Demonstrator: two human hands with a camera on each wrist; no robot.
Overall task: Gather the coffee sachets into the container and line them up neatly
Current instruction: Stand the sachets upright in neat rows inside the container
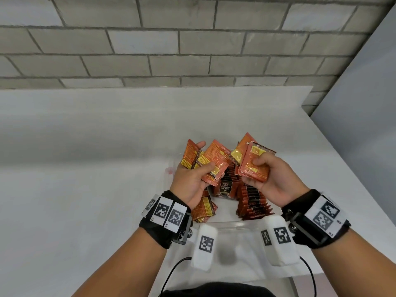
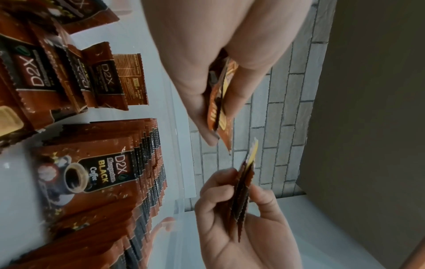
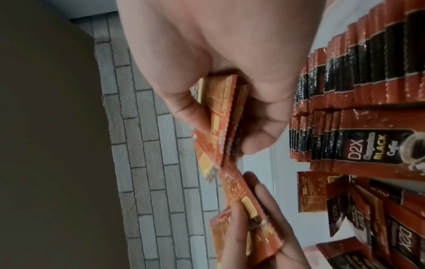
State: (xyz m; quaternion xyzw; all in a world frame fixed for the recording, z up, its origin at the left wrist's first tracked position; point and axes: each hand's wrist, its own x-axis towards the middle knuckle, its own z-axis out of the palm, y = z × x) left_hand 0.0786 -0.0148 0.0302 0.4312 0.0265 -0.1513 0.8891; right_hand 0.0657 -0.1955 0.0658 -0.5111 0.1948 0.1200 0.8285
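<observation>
Both hands are raised over a clear plastic container (image 1: pixel 235 224) on the white table. My left hand (image 1: pixel 205 156) grips a loose fan of several orange coffee sachets (image 1: pixel 216 154), thumb across their front. My right hand (image 1: pixel 257 166) pinches a tighter stack of sachets (image 1: pixel 255 175). Inside the container, upright sachets stand in a middle row (image 1: pixel 226 186) and a right row (image 1: pixel 255 203). A few loose sachets (image 1: pixel 203 210) lie at its left. The left wrist view shows the left hand's sachets (image 2: pixel 219 102) edge-on and the rows (image 2: pixel 103 172). The right wrist view shows the right hand's stack (image 3: pixel 224 118).
The white table (image 1: pixel 85 157) runs to a grey brick wall (image 1: pixel 192 43) at the back. A grey panel (image 1: pixel 364 103) stands at the right, beside the table's right edge. Cables from the wrist cameras hang near my body.
</observation>
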